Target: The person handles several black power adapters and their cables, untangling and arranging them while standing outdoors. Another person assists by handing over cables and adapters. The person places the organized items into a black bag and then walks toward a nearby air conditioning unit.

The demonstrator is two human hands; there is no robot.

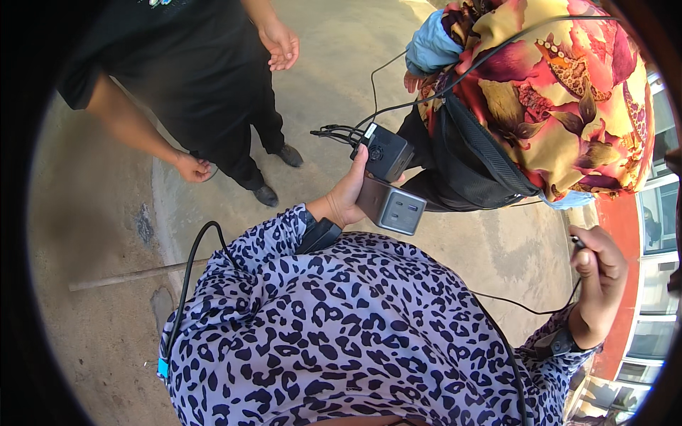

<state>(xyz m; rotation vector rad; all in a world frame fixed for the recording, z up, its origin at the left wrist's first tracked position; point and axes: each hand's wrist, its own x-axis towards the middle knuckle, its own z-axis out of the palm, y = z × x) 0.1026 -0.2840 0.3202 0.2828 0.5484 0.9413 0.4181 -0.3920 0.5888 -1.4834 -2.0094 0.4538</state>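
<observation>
My left hand (pixel 349 189) grips a grey power bank (pixel 393 206) whose end face has several ports, together with a black electronics box (pixel 384 152) that has a round fan grille. Several black cables (pixel 341 133) run from the box's left side. Raised at the far right, my right hand (pixel 599 277) pinches a small black cable plug (pixel 577 243) between thumb and fingers. A thin black cable (pixel 519 303) leads from near that hand back to my leopard-print top (pixel 341 330). Each of my wrists has a dark strap around it.
A person in black clothes (pixel 186 69) stands at the upper left. Another person in a floral top (pixel 559 106) with a black waist bag (pixel 474 160) stands at the upper right; a long cable crosses that top. Beyond is concrete ground (pixel 330 32), with a red-based wall and windows (pixel 660 218) at right.
</observation>
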